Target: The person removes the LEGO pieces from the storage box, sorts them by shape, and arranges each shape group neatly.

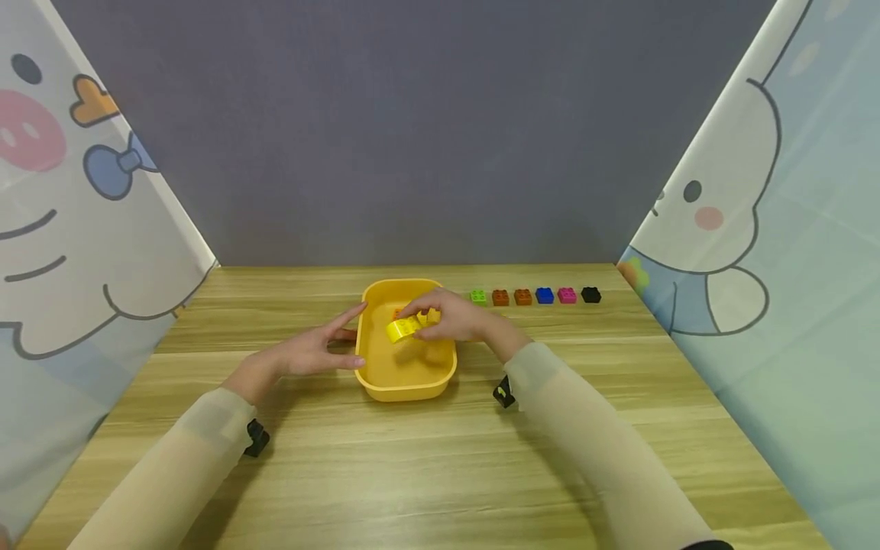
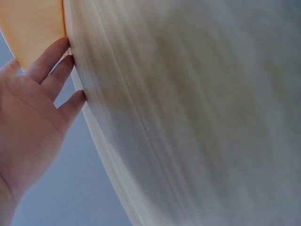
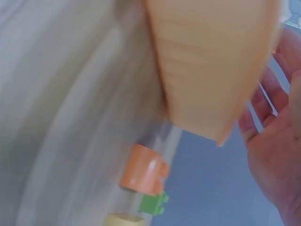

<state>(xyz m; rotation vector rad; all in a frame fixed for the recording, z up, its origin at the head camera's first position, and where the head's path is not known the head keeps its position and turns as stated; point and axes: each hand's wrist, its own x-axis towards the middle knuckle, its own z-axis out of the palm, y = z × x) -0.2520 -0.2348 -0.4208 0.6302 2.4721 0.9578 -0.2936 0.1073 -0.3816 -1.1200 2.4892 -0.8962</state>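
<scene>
While the right hand point(image 1: 450, 315) pinches a yellow brick point(image 1: 403, 328) over the yellow tub point(image 1: 406, 386), a loose pinch could drop it; left hand point(image 1: 312, 351) lies open-fingered at the tub's 9 o'clock.

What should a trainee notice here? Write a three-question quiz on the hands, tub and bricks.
1. True or false: the right hand holds a yellow brick above the yellow tub.
2. What does the left hand touch? A) the tub's left wall B) the black brick C) nothing
3. Which brick ends the row on the table at the far right?

Key: 1 true; 2 A; 3 the black brick.
</scene>
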